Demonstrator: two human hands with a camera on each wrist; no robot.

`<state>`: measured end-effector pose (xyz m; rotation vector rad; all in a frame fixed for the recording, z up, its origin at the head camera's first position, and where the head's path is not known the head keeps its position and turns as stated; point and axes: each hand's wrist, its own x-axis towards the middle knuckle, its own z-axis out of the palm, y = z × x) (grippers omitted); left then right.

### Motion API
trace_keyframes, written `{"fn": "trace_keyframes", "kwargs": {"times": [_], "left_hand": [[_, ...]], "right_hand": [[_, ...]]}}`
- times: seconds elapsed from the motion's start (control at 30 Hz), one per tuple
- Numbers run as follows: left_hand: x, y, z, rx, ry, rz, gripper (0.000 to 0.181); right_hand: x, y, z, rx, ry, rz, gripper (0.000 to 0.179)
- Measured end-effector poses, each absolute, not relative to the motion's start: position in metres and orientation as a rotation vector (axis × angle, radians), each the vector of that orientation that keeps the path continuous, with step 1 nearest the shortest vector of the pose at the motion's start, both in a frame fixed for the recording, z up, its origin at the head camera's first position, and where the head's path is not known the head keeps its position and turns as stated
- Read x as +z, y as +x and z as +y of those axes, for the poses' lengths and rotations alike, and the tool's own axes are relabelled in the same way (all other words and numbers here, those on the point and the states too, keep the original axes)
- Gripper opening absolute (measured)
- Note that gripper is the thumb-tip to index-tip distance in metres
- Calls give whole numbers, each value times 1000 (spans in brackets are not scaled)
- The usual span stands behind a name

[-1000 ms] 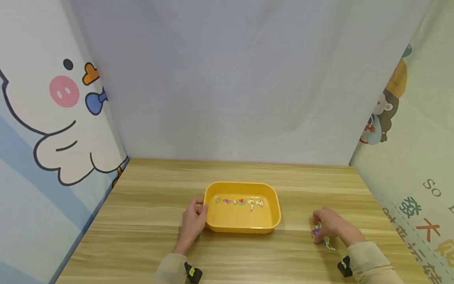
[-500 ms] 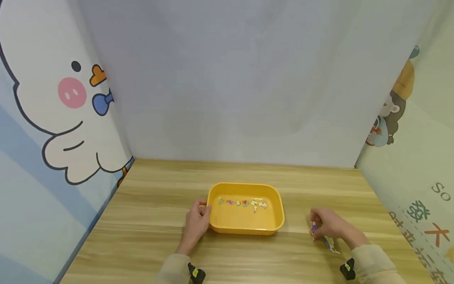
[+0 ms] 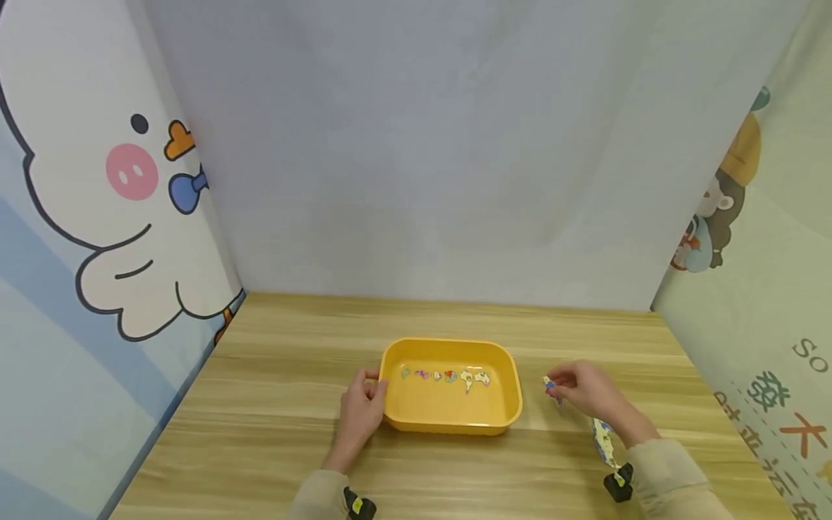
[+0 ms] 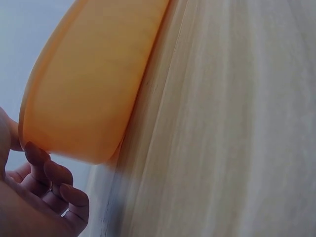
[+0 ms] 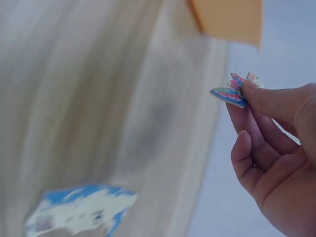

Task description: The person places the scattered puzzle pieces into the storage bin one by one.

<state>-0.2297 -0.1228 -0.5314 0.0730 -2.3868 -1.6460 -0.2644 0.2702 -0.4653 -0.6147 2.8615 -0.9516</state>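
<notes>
My left hand (image 3: 361,408) grips the left rim of a yellow plastic tray (image 3: 451,413), thumb over the edge and fingers against the outer wall. Seen from the left wrist, the tray's wall (image 4: 94,84) rises beside the curled fingers. Right of the tray, my right hand (image 3: 588,390) pinches a small flat cutout (image 5: 230,95) in blue, pink and green between thumb and fingers, held up over the table. Several small cutouts (image 3: 467,380) lie in a row across the tray's floor. A larger white-and-blue cutout (image 3: 603,442) lies on the table below the right forearm.
The wood-grain table (image 3: 292,347) reaches back to a plain pale curtain (image 3: 416,159). Printed cloths flank it, a cartoon duck (image 3: 97,217) on the left and lettering on the right. A small black device (image 3: 620,482) sits at the right wrist.
My right hand has lifted the small colourful cutout and carried it left and away from me toward the tray, uncovering the white-and-blue one. The left hand keeps its hold on the tray.
</notes>
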Motion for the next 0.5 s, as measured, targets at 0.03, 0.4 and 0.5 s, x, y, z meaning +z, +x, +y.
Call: {"fn": "trace_keyframes", "kwargs": {"times": [0.03,0.4,0.5], "left_hand": [[-531,-229,-123,-1648,78,-2386,15],[-532,-228,-123,-1656,69,-2369,17],[-532,-229,-123,-1653,82,-2372,17]], "right_hand": [[-462,-266,266,-951,-629,2876,17],[-435,-281,232,-926,-671,2899,16],[-432,-283,228,-914,-679,2880,17]]}}
